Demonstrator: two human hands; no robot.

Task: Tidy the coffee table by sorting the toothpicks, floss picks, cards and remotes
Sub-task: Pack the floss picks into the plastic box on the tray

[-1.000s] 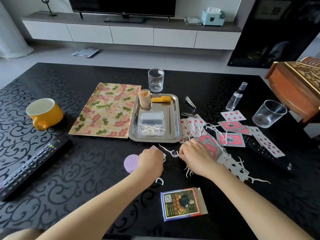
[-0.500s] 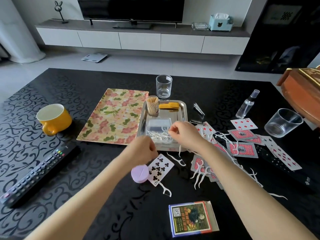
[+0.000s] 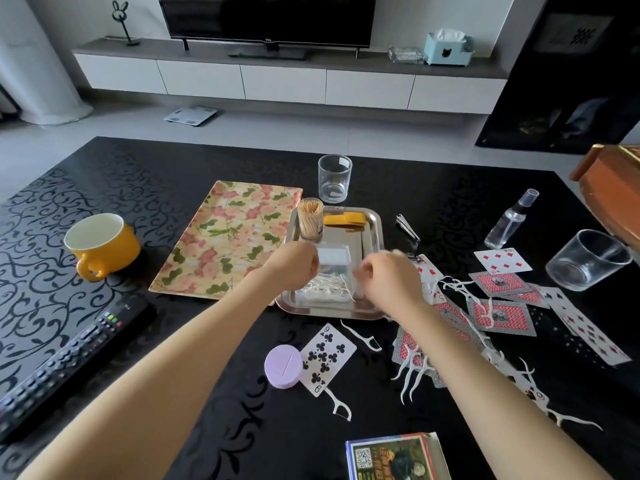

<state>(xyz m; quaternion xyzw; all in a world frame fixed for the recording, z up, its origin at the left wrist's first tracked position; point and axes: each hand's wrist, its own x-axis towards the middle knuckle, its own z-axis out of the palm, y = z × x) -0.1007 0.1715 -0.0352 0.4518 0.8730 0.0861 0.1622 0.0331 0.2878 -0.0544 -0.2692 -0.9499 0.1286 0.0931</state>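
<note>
- Looking from the head view, we think floss picks (image 3: 329, 285) could spill past the clear box (image 3: 334, 258) on the metal tray (image 3: 376, 233), because both hands crowd it.
- Our left hand (image 3: 294, 268) is curled at the box's left edge; we cannot tell if it holds anything.
- Our right hand (image 3: 384, 275) is curled and blurry; we cannot tell either.
- Loose picks (image 3: 362, 338) lie among the cards (image 3: 325, 358) nearby.
</note>
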